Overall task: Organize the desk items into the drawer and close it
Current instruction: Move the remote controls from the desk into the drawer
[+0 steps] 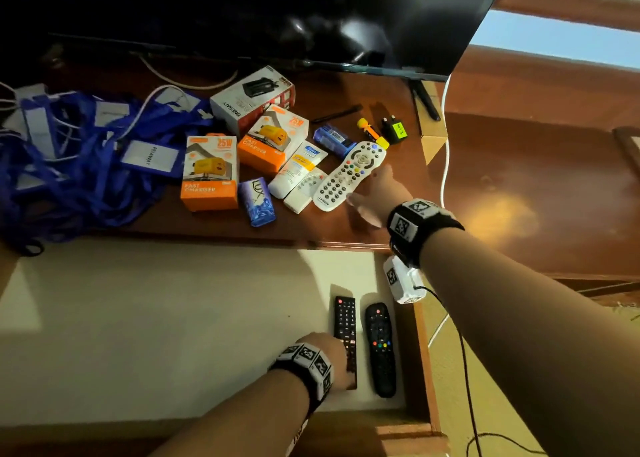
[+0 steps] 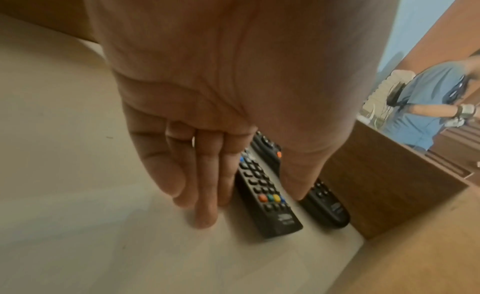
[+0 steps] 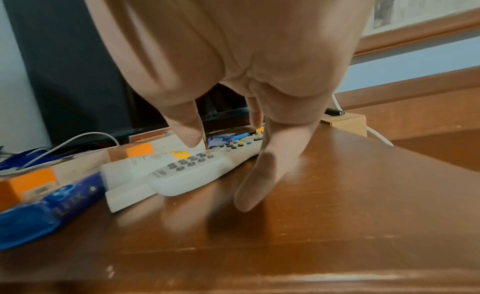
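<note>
The open drawer (image 1: 173, 318) has a pale floor. Two black remotes lie at its right end: a flat one (image 1: 344, 318) and a rounded one (image 1: 380, 349). My left hand (image 1: 337, 352) straddles the flat remote (image 2: 267, 195), with straight fingers (image 2: 205, 195) on the drawer floor to its left and the thumb between the two remotes. On the desk, my right hand (image 1: 369, 188) hovers with spread fingers at the near right side of a white remote (image 1: 348, 176), thumb over its keys (image 3: 202, 171). It holds nothing.
The desk holds two orange charger boxes (image 1: 209, 172), a white box (image 1: 252, 100), a Lux soap (image 1: 258, 202), a cream tube (image 1: 296, 169), a slim white remote (image 1: 304, 190), a blue pack (image 1: 334, 140) and a black plug (image 1: 394, 129). Blue lanyards (image 1: 79, 166) pile at left. A TV (image 1: 242, 17) stands behind.
</note>
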`<state>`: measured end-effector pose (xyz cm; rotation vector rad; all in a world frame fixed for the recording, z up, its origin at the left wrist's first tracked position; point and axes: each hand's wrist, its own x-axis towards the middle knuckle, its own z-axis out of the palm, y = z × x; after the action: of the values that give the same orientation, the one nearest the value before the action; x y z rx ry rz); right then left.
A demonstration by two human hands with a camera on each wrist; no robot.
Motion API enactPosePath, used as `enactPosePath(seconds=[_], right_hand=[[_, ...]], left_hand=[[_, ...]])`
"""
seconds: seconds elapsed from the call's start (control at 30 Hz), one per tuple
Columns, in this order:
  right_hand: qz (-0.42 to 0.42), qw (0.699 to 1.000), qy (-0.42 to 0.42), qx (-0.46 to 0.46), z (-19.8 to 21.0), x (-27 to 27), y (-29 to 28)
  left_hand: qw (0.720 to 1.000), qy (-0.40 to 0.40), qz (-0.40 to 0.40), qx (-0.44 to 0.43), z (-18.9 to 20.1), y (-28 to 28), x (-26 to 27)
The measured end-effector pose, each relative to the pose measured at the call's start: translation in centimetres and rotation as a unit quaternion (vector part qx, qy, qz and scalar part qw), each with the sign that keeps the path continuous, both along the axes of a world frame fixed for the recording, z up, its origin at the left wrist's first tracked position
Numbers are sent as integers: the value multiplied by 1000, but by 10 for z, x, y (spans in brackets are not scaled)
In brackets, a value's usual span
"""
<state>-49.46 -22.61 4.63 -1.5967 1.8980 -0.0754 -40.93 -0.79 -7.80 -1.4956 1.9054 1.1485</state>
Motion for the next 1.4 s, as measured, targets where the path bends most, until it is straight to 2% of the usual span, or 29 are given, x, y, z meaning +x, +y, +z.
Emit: enactPosePath(seconds=[0.13,0.27,0.33,0.4,0.43,0.5,0.67,0.87,0.97,1.13,1.27,1.4], right_hand=[[-116,991,-62,9,-25,13,-28],[-144,989,-37,-2,-45,26,-56],[-141,990,-9,-14,-57,33,-69],[-133,991,10,-22,-64,38,-79],[-133,991,16,-22,-67,38,-82],[-140,990,12,-4,-67,38,-83],[-123,991,25,46,-45,12,-47],[-55,997,6,59,-10,-36,58],[3,998,-30,46,-1,-44,115],[139,985,-8,97,-9,-24,174],[204,968,-3,150,-36,2,188],[231,959,33,163,-67,24,178]], left_hand=[[1000,21,15,-8,20,-8,23],[983,45,129,-124,58,-27,60],[953,48,207,-214,77,-44,75],[911,58,262,-312,94,-66,87],[892,63,275,-354,102,-78,92],[872,60,274,-401,114,-103,97],[890,-75,201,-403,112,-156,86],[889,-146,149,-408,93,-169,66],[881,-151,162,-418,92,-168,63],[889,-151,131,-412,91,-158,63],[901,-118,110,-402,88,-147,66],[903,-42,149,-400,103,-121,78]])
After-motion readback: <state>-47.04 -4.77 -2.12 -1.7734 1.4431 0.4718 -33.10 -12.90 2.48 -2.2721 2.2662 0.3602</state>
